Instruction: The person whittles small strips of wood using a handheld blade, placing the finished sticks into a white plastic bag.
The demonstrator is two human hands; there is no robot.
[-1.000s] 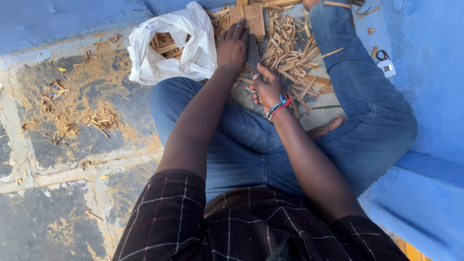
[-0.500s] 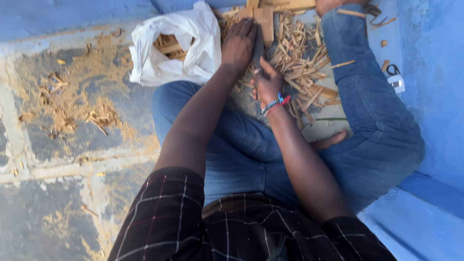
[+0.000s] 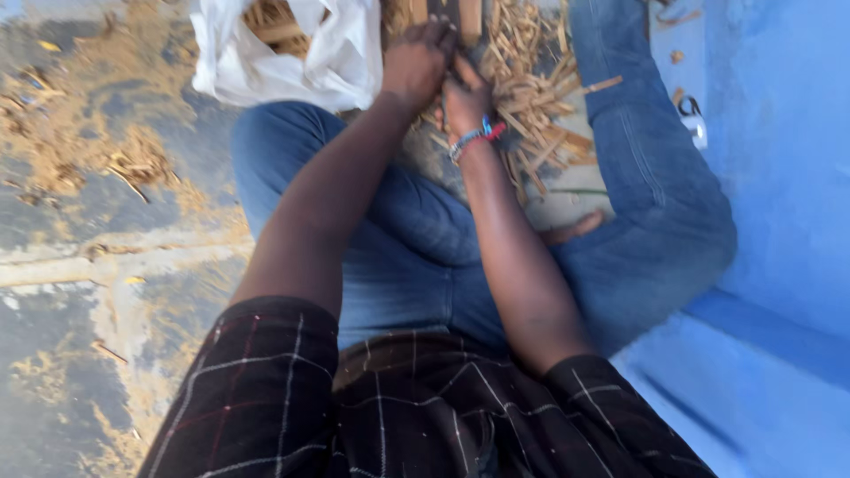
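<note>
I sit on the floor in blue jeans (image 3: 398, 230) with a heap of split wood sticks (image 3: 531, 88) between my legs. My left hand (image 3: 416, 64) reaches to the top of the heap, its fingers curled beside a flat wooden block (image 3: 469, 13). Touching it on the right is my right hand (image 3: 462, 96), which wears a beaded bracelet (image 3: 474, 135) at the wrist. Both hands are close together over the sticks. Motion blur hides what, if anything, sits inside either hand.
A white plastic bag (image 3: 292, 53) with wood pieces in it lies by my left knee. Sawdust and chips (image 3: 133, 164) are scattered on the grey stone floor to the left. A blue wall and ledge (image 3: 779, 177) close off the right side.
The view has tilted down and moved closer. My two hands have come together at the top of the stick heap; the right hand moved up to meet the left.
</note>
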